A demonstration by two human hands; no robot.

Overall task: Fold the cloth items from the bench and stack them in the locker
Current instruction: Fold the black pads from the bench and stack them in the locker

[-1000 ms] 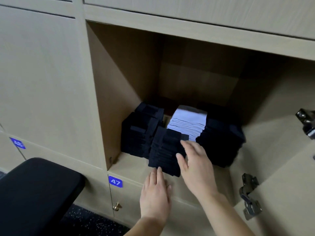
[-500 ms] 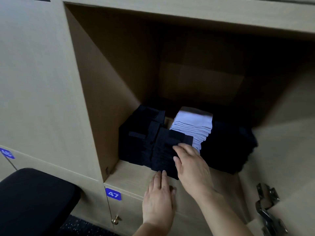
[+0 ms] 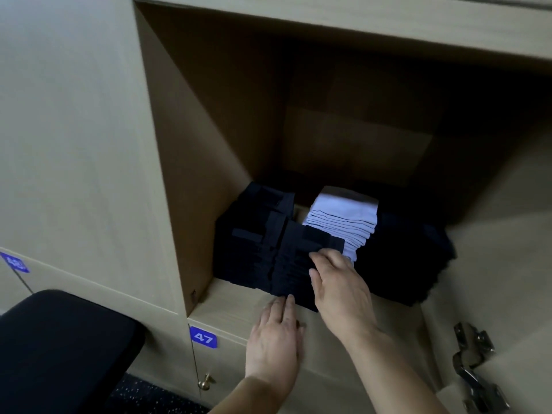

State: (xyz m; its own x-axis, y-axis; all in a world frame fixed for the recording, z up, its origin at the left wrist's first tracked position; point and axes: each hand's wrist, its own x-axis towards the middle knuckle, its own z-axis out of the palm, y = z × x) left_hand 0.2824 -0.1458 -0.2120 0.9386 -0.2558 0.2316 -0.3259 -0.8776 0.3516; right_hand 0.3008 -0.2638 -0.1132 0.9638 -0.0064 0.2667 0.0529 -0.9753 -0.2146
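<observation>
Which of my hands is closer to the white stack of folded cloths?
Right. The right hand rests on the front dark stack, fingertips just below the white stack. The left hand lies lower, flat on the shelf edge at that dark stack's foot.

Locker (image 3: 179,144) walls and shelf: pale wood-grain laminate, smooth, matt; dark cloth stacks (image 3: 251,252) soft and matt, pale cloth stack (image 3: 343,222) smooth with fine layered fold edges. Bench (image 3: 59,348) pad: black, matt, leather-like upholstery. Hinge (image 3: 472,363) bare shiny metal, knob (image 3: 205,383) glossy brass-coloured metal, number tag (image 3: 203,338) glossy blue plastic, floor (image 3: 149,397) dark, speckled, rough-looking.
</observation>
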